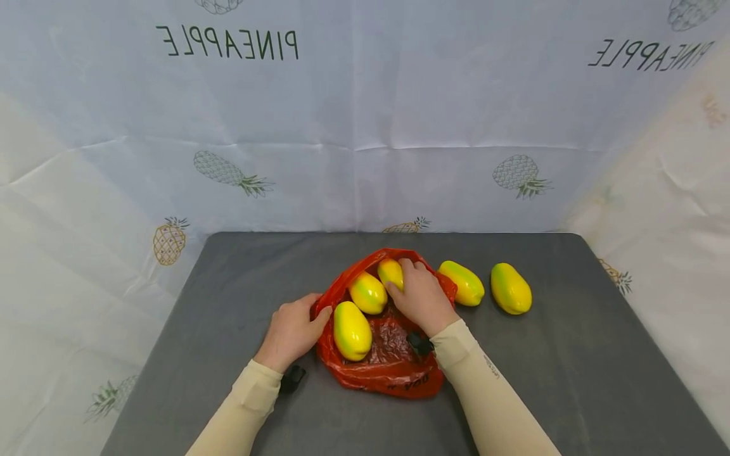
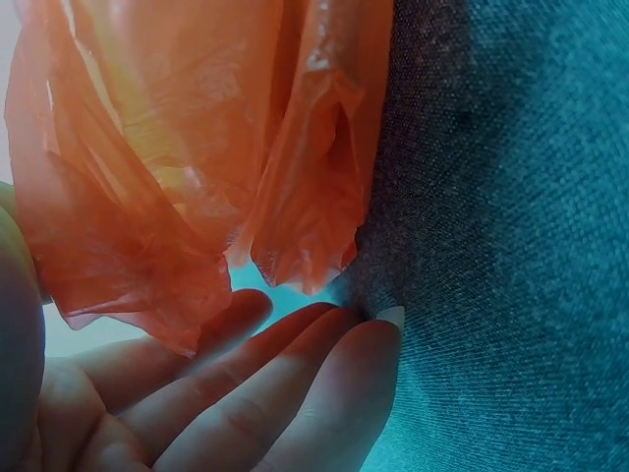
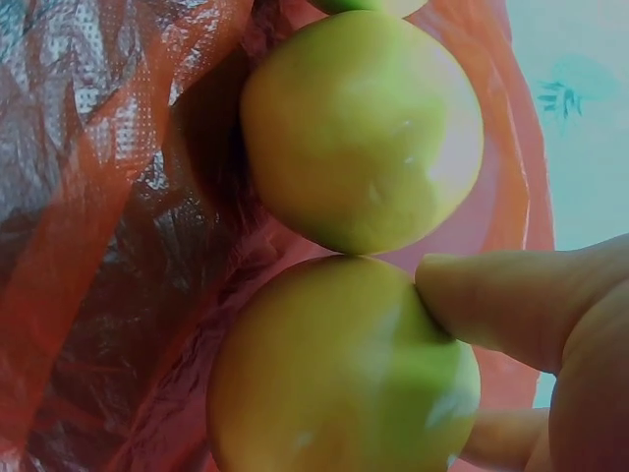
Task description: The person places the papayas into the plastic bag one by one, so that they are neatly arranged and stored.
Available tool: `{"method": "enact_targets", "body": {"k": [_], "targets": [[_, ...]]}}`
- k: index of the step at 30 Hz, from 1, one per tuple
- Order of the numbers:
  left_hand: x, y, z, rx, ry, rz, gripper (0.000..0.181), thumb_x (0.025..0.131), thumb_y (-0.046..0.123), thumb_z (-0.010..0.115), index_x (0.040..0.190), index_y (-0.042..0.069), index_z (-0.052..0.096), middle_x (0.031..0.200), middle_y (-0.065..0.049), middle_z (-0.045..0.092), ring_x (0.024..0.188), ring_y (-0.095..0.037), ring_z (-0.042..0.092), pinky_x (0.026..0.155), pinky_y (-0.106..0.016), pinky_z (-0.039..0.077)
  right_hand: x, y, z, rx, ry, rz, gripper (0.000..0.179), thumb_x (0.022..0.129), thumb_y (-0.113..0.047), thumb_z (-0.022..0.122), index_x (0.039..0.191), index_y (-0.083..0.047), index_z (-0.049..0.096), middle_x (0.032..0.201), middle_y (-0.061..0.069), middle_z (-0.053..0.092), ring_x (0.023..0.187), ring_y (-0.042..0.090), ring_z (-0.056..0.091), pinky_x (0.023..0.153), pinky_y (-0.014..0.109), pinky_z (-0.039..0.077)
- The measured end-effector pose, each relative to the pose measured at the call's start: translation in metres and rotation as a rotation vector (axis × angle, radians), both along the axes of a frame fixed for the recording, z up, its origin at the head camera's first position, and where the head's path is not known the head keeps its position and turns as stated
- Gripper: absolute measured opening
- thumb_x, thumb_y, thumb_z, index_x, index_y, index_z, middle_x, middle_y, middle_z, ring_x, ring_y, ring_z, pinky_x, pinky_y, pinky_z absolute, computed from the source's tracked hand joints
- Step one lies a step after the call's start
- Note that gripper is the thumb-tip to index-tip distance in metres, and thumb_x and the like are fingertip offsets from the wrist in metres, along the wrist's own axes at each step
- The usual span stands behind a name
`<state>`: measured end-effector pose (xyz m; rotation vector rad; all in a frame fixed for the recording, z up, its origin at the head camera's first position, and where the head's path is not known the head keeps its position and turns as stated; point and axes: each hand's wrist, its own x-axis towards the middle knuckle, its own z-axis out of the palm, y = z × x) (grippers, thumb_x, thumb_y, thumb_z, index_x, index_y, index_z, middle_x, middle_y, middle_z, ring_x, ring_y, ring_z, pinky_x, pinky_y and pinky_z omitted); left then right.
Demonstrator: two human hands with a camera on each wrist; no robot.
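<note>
A red plastic bag (image 1: 393, 383) lies on the table with its mouth spread wide. Inside it sit several glossy yellow-green mangoes, one at the near left (image 1: 352, 332) and another behind it (image 1: 367, 294). At the far side of the bag my right hand (image 1: 424, 297) grips a mango (image 3: 344, 369), with thumb and fingers on its sides. That fruit lies right against its neighbour (image 3: 364, 133) in the right wrist view. My left hand (image 1: 293, 329) holds the bag's left rim, thumb inside and fingers outside. Crumpled orange-red film (image 2: 177, 197) hangs between thumb and fingers in the left wrist view.
Two more mangoes lie on the dark grey table (image 1: 570, 380) right of the bag, one beside its rim (image 1: 463, 283) and one farther right (image 1: 511, 289). A pale cloth (image 1: 353, 107) printed with pineapples hangs behind the table.
</note>
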<state>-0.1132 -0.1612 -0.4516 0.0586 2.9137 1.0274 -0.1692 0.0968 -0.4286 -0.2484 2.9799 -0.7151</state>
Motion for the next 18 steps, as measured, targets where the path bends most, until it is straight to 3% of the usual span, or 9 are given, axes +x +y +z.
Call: {"method": "enact_targets", "body": {"k": [18], "targets": [[0.0008,0.0024,-0.0006,-0.009,-0.013,0.003,0.035,0.103,0.030,0.071,0.131,0.009,0.074,0.086,-0.003,0.074,0.060,-0.014,0.057,0.058,-0.027,0.052,-0.0012,-0.0024,-0.0068,0.005,-0.035,-0.013,0.070,0.104,-0.036,0.071,0.156,0.003,0.047,0.141,0.028,0.061,0.116,0.042,0.069,0.105,0.057,0.059]]}}
